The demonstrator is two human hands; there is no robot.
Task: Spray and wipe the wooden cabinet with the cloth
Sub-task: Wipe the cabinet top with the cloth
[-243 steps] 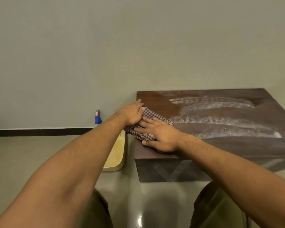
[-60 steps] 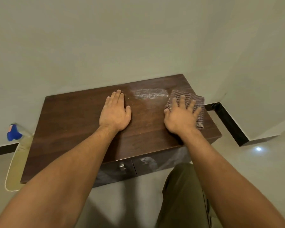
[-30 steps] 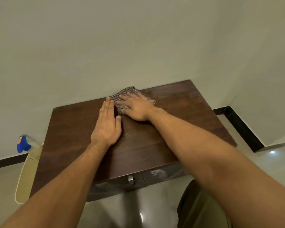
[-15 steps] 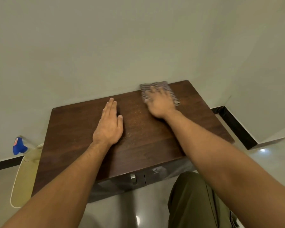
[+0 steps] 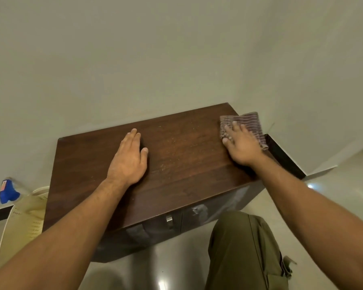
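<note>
A low dark wooden cabinet (image 5: 176,170) stands against the wall. Its top looks dry, with a few faint specks. My left hand (image 5: 128,160) lies flat on the middle of the top, fingers together, holding nothing. My right hand (image 5: 242,146) presses a checked brown cloth (image 5: 249,124) against the far right edge of the top. Part of the cloth hangs over that edge. A spray bottle with a blue trigger head (image 5: 7,191) stands on the floor to the left of the cabinet.
A pale yellow perforated tray or basket (image 5: 23,222) leans between the spray bottle and the cabinet's left side. Two drawer fronts with a metal handle (image 5: 169,219) face me. My knee in olive trousers (image 5: 245,248) is close to the front. A black skirting (image 5: 285,158) runs to the right.
My right hand has slid the cloth from the back middle of the top to the far right edge. The left hand has stayed flat in place.
</note>
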